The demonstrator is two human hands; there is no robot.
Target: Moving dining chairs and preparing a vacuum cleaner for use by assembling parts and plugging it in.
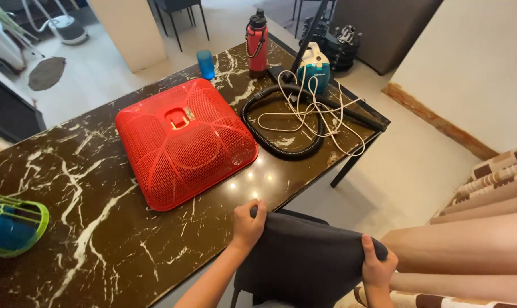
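My left hand (248, 223) grips the top left corner of a dark grey chair back (304, 256) that stands against the near edge of the dark marble table (99, 228). On the chair back's right corner, my right hand (377, 267) holds fast. A red mesh food cover (184, 140) lies on the table just beyond my left hand.
A black vacuum hose (270, 137) and white cord (332, 122) coil near a small teal vacuum (314, 65) at the table's far end. A red bottle (257, 43) and blue cup (205, 64) stand behind. A green-blue basket (10, 225) sits left. Striped curtain (481, 228) hangs right.
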